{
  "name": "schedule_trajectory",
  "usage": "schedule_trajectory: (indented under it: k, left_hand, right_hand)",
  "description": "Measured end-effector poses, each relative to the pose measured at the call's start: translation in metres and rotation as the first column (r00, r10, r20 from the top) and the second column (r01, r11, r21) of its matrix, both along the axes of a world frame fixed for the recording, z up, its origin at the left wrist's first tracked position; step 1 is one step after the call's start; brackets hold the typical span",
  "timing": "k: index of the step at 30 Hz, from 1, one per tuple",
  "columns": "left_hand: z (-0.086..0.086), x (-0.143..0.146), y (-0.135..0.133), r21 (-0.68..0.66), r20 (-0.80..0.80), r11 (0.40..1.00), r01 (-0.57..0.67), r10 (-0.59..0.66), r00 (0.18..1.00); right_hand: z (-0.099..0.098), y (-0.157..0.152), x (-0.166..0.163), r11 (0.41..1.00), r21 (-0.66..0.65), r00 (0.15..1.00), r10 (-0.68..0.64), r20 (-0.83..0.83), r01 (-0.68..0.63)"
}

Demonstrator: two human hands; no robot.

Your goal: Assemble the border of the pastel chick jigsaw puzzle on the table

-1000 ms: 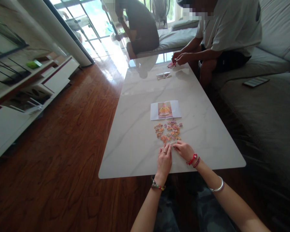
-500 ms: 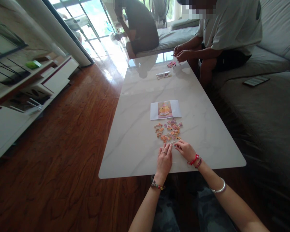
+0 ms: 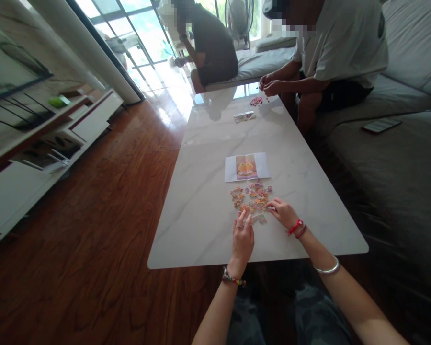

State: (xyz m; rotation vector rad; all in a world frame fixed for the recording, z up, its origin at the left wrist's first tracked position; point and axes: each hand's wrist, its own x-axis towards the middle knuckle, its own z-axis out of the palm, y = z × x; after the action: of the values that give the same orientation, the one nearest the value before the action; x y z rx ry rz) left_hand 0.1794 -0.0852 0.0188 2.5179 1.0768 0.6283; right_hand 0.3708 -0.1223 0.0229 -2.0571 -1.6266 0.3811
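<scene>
Loose jigsaw puzzle pieces [image 3: 257, 193] in orange, pink and purple lie in a cluster on the white marbled table [image 3: 187, 215]. Below them is a short strip of joined puzzle pieces [image 3: 260, 219], pale and greenish. My left hand [image 3: 243, 238] rests open beside the strip's left end, its fingertips at the cluster's lower edge. To the right of the cluster, my right hand [image 3: 284, 214] has thumb and fingers pinched on a small, pale puzzle piece [image 3: 271, 208]. Beyond the cluster, a creased reference sheet [image 3: 246, 166] shows a picture of yellow figures.
Farther along the table lie a crumpled wrapper [image 3: 244, 116] and a pink heap of pieces [image 3: 256, 101]. A person in a white shirt [image 3: 345, 43] handles small pieces there. Another person [image 3: 215, 43] sits at the far end. A phone [image 3: 381, 125] lies on the sofa.
My right hand has moved right and away from the strip to the cluster's edge. The left hand's fingers have spread and shifted slightly left, uncovering the strip. The view has tilted a little.
</scene>
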Motion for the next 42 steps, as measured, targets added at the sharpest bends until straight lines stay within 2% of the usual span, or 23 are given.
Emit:
schedule_trajectory:
  k: [4, 7, 11, 15, 20, 23, 27, 31, 36, 42]
  left_hand:
    - [0.008, 0.006, 0.027, -0.05, 0.048, 0.997, -0.056, 0.058, 0.997]
    - [0.011, 0.008, 0.043, -0.082, 0.047, 0.991, -0.102, 0.106, 0.993]
    - [0.011, 0.005, 0.05, -0.081, 0.059, 0.982, -0.172, 0.177, 0.982]
    - [0.013, 0.003, 0.058, -0.085, 0.077, 0.964, -0.253, 0.26, 0.963]
    - [0.028, 0.007, 0.07, -0.111, 0.056, 0.948, -0.297, 0.304, 0.951]
    - [0.035, 0.01, 0.059, -0.129, 0.027, 0.964, -0.234, 0.239, 0.971]
    - [0.032, 0.011, 0.024, -0.144, -0.001, 0.989, 0.012, -0.013, 1.0]
    - [0.022, 0.012, 0.001, -0.124, -0.056, 0.978, 0.169, -0.177, 0.983]
    - [0.019, 0.011, 0.001, -0.091, -0.114, 0.971, 0.219, -0.229, 0.967]
    - [0.013, 0.006, 0.002, -0.07, -0.165, 0.977, 0.201, -0.21, 0.964]
  right_hand:
    - [0.0, 0.014, 0.017, 0.998, -0.059, 0.996, -0.023, 0.085, 0.028]
    - [-0.005, 0.011, 0.026, 0.997, -0.067, 0.998, -0.026, 0.062, 0.031]
    - [-0.007, 0.007, 0.03, 1.0, -0.016, 0.999, -0.025, -0.035, 0.024]
    - [0.001, 0.023, 0.025, 0.997, 0.054, 0.997, -0.05, -0.064, 0.054]
    - [0.013, 0.043, 0.015, 0.995, 0.087, 0.997, 0.047, -0.054, -0.042]
    - [0.014, 0.033, 0.005, 0.984, 0.111, 0.984, 0.151, -0.094, -0.14]
    - [0.011, 0.004, -0.014, 0.965, 0.025, 0.963, 0.262, -0.062, -0.261]
    - [0.01, -0.01, -0.03, 0.971, -0.122, 0.972, 0.216, 0.089, -0.204]
    - [0.013, -0.011, -0.033, 0.974, -0.177, 0.974, 0.171, 0.149, -0.144]
    - [0.01, -0.014, -0.028, 0.979, -0.181, 0.986, 0.113, 0.125, -0.089]
